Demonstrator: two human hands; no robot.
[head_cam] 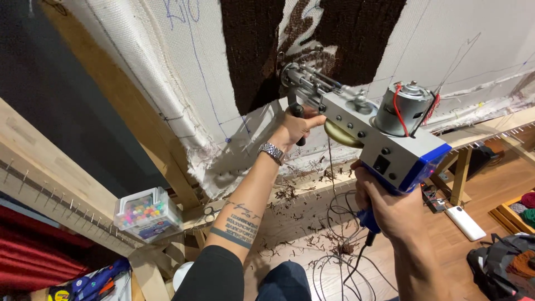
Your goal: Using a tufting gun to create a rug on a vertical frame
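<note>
I hold a grey-and-blue tufting gun (365, 125) with both hands. My left hand (295, 127), with a metal wristwatch on the wrist, grips the black front handle under the needle end. My right hand (390, 209) is wrapped around the blue rear grip. The gun's needle tip touches white backing cloth (167, 72) stretched on a wooden frame (161, 150), at the lower edge of a dark brown tufted patch (256, 50). A silver motor with red wires sits on top of the gun.
A clear box of coloured pins (146, 213) rests on the frame's lower left beam. Brown yarn scraps and a black cable (334, 245) lie on the wooden floor. A white power bank (465, 223) and yarn in a tray (521, 209) sit at right.
</note>
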